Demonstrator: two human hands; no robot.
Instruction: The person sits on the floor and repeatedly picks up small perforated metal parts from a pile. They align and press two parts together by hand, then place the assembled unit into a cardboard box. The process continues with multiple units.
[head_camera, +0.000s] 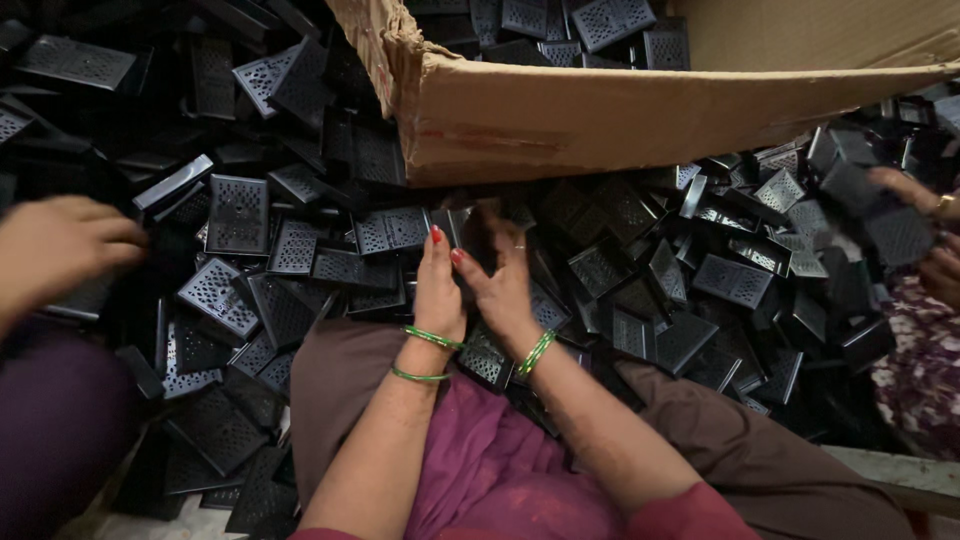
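Magenta lap (500, 470) nearest my camera. Left hand (437, 290) and right hand (503, 280) pressed together around dark perforated piece (478, 240), I judge for two-handed fit; exact grip unclear. Loose black grilles (240, 215) heaped around, cardboard box (600, 115) tilted above. Co-worker hands at both edges.

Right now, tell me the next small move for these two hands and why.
Probably press the black piece together. Both the left hand and right hand meet on it above the heap of black perforated plates, beside the cardboard box, so it looks mid-assembly.
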